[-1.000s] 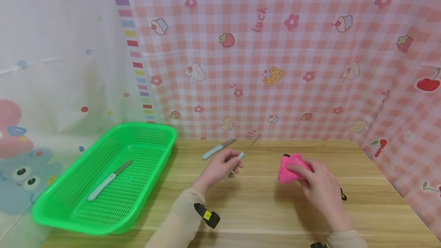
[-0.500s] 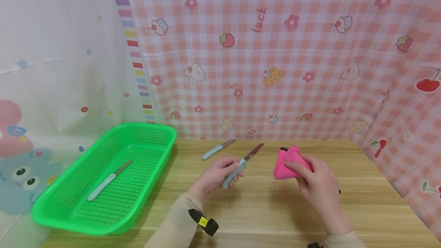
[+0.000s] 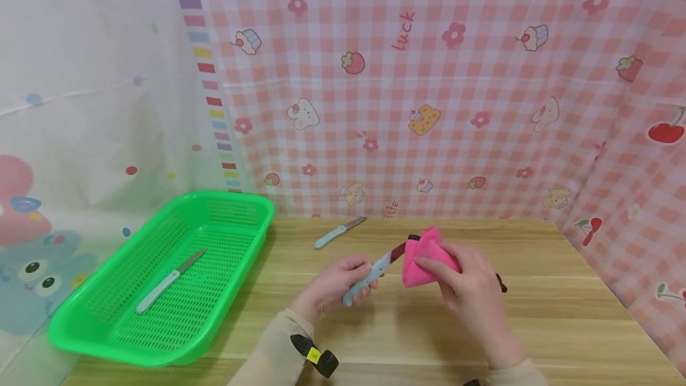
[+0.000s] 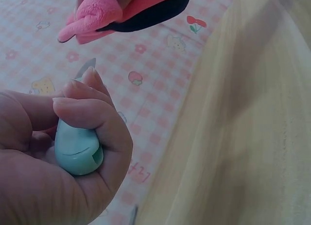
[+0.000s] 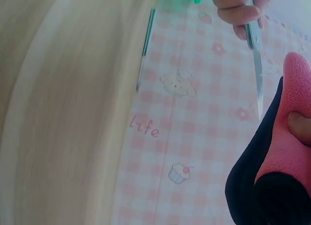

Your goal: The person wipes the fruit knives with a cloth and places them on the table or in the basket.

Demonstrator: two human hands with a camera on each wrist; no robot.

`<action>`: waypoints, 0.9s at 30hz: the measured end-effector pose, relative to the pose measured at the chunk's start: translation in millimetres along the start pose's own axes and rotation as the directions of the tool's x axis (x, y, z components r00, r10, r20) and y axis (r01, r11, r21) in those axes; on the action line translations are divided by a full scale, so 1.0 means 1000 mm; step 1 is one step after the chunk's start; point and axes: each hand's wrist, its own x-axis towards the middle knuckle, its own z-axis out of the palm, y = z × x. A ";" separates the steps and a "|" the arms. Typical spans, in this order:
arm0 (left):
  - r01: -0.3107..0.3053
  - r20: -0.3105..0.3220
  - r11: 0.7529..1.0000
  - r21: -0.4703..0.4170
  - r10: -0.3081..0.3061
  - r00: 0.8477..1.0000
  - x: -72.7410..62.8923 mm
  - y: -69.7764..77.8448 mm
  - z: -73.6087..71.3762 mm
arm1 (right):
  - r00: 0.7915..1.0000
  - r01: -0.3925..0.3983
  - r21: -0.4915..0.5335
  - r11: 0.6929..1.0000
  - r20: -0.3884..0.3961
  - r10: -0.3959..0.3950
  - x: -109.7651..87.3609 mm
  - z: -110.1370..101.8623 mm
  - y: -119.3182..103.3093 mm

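My left hand [image 3: 339, 283] grips a knife by its pale blue handle [image 3: 367, 282], the blade tilted up to the right. In the left wrist view the fingers curl round the handle's butt end [image 4: 80, 152]. A folded pink cloth [image 3: 427, 260] with a black part is pinched in my right hand [image 3: 471, 290]. The cloth overlaps the front of the blade [image 3: 397, 252] in the head view. From the right wrist, the knife blade [image 5: 258, 84] points down toward the cloth [image 5: 286, 142], its tip right by the dark side.
A second knife [image 3: 340, 233] lies on the wooden table [image 3: 546, 326] near the back edge. At the left stands a green plastic basket [image 3: 257, 237] with another knife [image 3: 170, 282] inside. Checked curtains hang behind the table and along its right.
My right hand has brought the pink cloth left to the knife blade. The left hand has turned the knife so its flat side shows, and lowered it slightly.
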 end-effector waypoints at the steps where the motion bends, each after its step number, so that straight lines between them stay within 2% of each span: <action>1: 0.007 0.001 1.000 -0.008 -0.007 1.000 0.000 -0.001 0.000 | 1.000 0.005 0.000 1.000 0.001 -0.005 0.000 0.001 -0.001; 5: 0.011 0.003 1.000 -0.025 -0.011 1.000 -0.002 -0.004 0.001 | 1.000 0.007 -0.011 1.000 0.022 -0.007 0.000 0.005 -0.004; 12: 0.002 -0.001 0.999 -0.046 -0.002 1.000 -0.004 -0.006 0.004 | 0.994 -0.024 -0.048 0.999 0.106 0.029 0.000 0.007 -0.009; 22: 0.013 0.008 0.999 -0.043 -0.012 1.000 -0.007 -0.003 0.011 | 0.990 0.074 -0.106 0.992 0.125 -0.061 0.003 0.017 -0.015; 27: 0.015 0.005 0.999 -0.029 -0.015 1.000 -0.009 -0.003 0.011 | 0.989 0.080 -0.121 0.989 0.134 -0.064 0.003 0.020 -0.016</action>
